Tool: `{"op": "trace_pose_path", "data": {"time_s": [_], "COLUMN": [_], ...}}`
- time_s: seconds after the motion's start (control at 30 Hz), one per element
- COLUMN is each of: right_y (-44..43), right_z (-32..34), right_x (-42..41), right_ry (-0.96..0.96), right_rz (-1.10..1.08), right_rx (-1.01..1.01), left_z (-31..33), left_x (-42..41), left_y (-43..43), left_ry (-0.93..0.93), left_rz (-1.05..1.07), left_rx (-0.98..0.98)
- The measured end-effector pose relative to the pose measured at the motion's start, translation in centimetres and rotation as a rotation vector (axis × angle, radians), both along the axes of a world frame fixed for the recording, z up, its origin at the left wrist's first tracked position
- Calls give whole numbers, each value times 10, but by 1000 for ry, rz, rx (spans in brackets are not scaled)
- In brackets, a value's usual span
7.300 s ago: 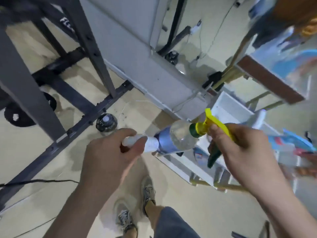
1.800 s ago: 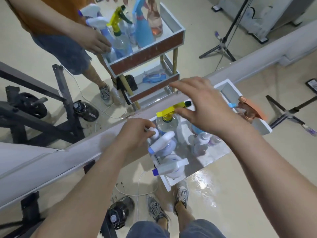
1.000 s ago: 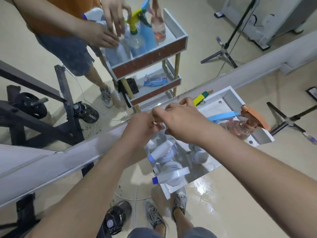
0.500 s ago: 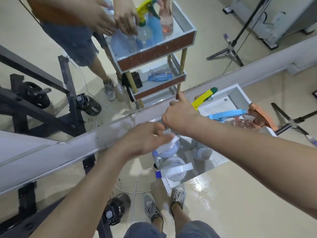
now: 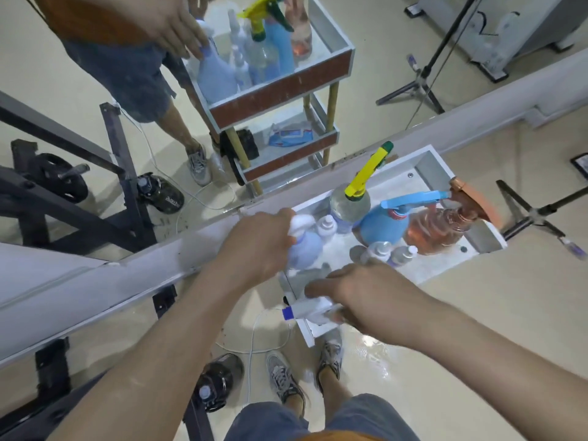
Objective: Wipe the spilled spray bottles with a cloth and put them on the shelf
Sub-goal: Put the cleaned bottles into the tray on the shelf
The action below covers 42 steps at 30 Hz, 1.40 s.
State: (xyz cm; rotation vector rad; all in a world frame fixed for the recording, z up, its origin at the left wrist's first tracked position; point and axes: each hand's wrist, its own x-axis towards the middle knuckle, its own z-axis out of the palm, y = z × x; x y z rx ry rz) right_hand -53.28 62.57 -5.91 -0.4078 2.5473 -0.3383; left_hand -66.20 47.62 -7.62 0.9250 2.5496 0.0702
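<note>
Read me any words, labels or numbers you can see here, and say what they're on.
No text here can be read.
Black jug: white lettering, too blurred.
Blue packet: print too small.
Blue spray bottle: no legible label.

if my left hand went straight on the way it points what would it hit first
Most likely the small white bottle, just beyond the pale blue bottle that the left hand holds, though depth is hard to judge.
</note>
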Motion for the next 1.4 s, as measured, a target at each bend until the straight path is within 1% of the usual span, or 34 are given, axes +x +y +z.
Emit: {"op": "trace_pose_path", "data": {"time_s": [0.03, 0.07, 0.13, 0.23, 0.27, 0.3, 0.37, 0.5, 0.6, 0.7, 0.8, 0.87, 0.9, 0.97, 1.0, 1.03, 1.1, 1.13, 1.17, 1.27, 1.3, 1.33, 1.4], "right_y": [-2, -3, -3, -1, 1, 4, 9, 9, 10, 7, 1, 1, 5, 19, 30, 42, 67, 77, 84, 90, 89, 88, 89], "right_z": [-11, -18, -22, -23, -26, -29, -39, -47, -45, -44, -36, -24, -15, 12, 25, 37, 49, 50, 48, 27, 19, 14, 8], "right_x": [1, 2, -2, -15, -22, -31, -45, -56, -54, -45, -38, -34, -30, -24, -21, -20, -30, -39, -49, -88, -98, -105, -113], "right_ry": [99, 158, 230, 268, 277, 276, 231, 210, 195, 181, 151, 140, 169, 331, 411, 447, 411, 361, 303, 130, 70, 18, -22], "right_rz": [-21, -41, -77, -199, -231, -242, -242, -219, -227, -204, -244, -291, -364, -584, -673, -735, -788, -789, -788, -702, -652, -613, -575], "right_rx": [-14, -29, -101, -289, -310, -308, -323, -378, -414, -411, -416, -375, -385, -422, -396, -335, -168, -80, -1, 169, 175, 156, 53], "left_z": [1, 3, 6, 0, -4, -8, -10, -10, -15, -17, -17, -15, -9, 9, 19, 28, 42, 48, 49, 32, 26, 19, 3], "left_x": [-5, -10, -23, -33, -32, -30, -28, -35, -39, -36, -28, -25, -24, -24, -25, -25, -22, -20, -17, -14, -14, -13, -5], "left_y": [1, 3, 6, 13, 16, 18, 20, 11, 1, -5, -10, -15, -17, -17, -14, -9, 5, 16, 27, 63, 74, 84, 100], "left_ry": [42, 79, 97, 48, 52, 62, 39, -113, -250, -313, -339, -321, -297, -217, -165, -105, 0, 19, 30, 208, 239, 201, 175], "left_rz": [0, 6, 33, 46, 21, -2, -3, 73, 87, 113, 144, 165, 193, 251, 274, 285, 239, 186, 118, -129, -142, -157, -251], "left_rx": [2, 12, 50, 28, 2, -18, 11, 124, 154, 153, 207, 247, 277, 401, 481, 544, 609, 596, 523, 200, 94, -15, -165]}}
